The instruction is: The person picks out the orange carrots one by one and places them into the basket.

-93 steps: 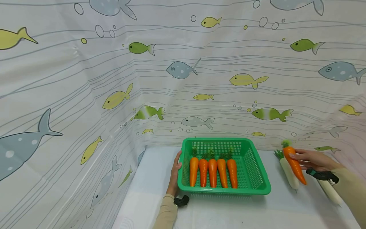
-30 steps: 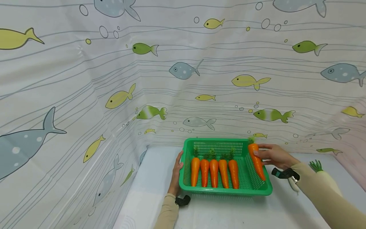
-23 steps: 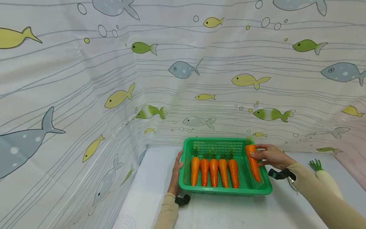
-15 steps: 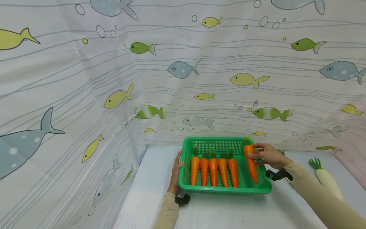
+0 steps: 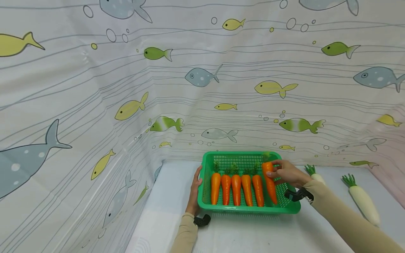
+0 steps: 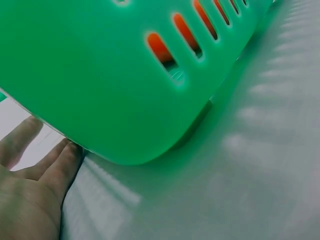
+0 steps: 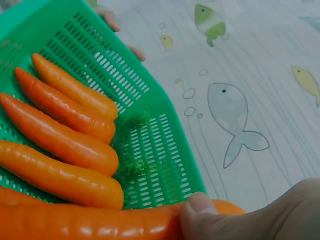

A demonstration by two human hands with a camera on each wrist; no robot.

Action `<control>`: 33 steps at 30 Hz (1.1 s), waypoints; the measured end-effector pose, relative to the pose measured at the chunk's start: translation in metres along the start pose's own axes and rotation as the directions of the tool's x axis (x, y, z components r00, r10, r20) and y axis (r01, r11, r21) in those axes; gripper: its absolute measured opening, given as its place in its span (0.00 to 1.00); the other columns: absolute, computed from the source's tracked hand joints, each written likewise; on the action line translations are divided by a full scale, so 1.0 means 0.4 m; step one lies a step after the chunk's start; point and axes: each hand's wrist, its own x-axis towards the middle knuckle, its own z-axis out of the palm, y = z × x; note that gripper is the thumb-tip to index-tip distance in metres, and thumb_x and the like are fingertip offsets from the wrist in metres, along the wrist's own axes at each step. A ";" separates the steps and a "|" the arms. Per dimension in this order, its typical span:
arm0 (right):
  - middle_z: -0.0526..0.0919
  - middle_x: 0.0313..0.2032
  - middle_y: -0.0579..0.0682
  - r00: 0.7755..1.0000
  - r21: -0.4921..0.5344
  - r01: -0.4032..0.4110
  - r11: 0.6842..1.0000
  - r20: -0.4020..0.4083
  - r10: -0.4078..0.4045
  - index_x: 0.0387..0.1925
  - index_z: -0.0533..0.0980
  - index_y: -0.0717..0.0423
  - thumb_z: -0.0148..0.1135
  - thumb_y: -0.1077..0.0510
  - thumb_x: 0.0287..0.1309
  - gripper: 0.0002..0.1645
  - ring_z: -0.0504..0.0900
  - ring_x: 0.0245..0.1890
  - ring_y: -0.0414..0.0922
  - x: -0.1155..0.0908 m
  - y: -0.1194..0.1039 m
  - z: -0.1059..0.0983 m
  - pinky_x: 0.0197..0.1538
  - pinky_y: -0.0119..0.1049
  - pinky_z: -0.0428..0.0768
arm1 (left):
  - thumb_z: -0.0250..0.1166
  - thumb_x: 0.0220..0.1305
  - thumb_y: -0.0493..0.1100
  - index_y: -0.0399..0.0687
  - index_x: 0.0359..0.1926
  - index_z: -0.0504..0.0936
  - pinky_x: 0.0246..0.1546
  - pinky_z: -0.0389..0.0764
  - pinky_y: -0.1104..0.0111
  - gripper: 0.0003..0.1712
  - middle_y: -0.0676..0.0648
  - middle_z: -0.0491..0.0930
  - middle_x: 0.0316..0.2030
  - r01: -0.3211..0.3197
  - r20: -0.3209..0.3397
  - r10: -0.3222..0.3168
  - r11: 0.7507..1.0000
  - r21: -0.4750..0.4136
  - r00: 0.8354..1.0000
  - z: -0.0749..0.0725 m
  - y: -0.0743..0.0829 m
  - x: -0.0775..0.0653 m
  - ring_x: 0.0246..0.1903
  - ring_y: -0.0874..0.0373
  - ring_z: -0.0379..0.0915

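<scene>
In the head view my right hand (image 5: 290, 174) pinches an orange carrot (image 5: 269, 184) near its thick end, low over the right part of a green plastic basket (image 5: 250, 209). The thumb (image 7: 197, 210) presses on this carrot in the right wrist view. Left of it several carrots (image 5: 236, 189) lie side by side in the basket, green tops toward the back. My left hand (image 5: 193, 196) rests against the basket's left side, and the left wrist view has its fingers (image 6: 62, 167) extended along the basket's lower corner.
Right of the basket lie two white radishes with green leaves: one radish (image 5: 364, 202) stands out whole, while the other radish (image 5: 317, 178) is partly hidden by the right forearm. A fish-patterned sheet (image 5: 240, 119) rises behind the white table (image 5: 234, 235).
My right hand has carried the carrot leftward from beside the radishes, over the basket's right rim, to near the carrot row. My left hand has stayed at the basket's left side.
</scene>
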 end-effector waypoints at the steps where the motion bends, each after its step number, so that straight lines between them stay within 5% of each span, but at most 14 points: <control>1: 0.74 0.59 0.76 1.000 -0.005 -0.004 1.000 -0.004 0.004 0.75 0.50 0.82 0.62 0.62 0.74 0.44 0.86 0.48 0.53 0.003 0.002 0.004 0.50 0.54 0.88 | 0.40 0.81 0.57 0.80 0.83 0.52 0.77 0.57 0.43 0.33 0.54 0.48 0.85 0.001 0.000 -0.001 1.000 -0.004 1.000 -0.001 -0.001 0.000 0.81 0.43 0.51; 19: 0.72 0.55 0.80 0.997 -0.119 -0.069 0.990 -0.039 0.065 0.71 0.49 0.85 0.55 0.69 0.70 0.39 0.84 0.49 0.68 0.048 0.038 0.068 0.42 0.59 0.88 | 0.40 0.81 0.59 0.80 0.83 0.52 0.74 0.60 0.46 0.33 0.54 0.49 0.84 0.010 0.002 -0.010 1.000 -0.004 1.000 -0.002 -0.014 0.004 0.80 0.43 0.53; 33: 0.74 0.50 0.79 0.990 -0.291 -0.078 0.954 -0.137 0.040 0.70 0.52 0.85 0.54 0.70 0.59 0.41 0.83 0.37 0.57 0.073 0.065 0.102 0.30 0.48 0.87 | 0.40 0.80 0.60 0.80 0.83 0.52 0.74 0.61 0.46 0.33 0.54 0.49 0.84 0.006 0.000 -0.006 1.000 -0.003 1.000 -0.003 -0.003 0.005 0.80 0.42 0.53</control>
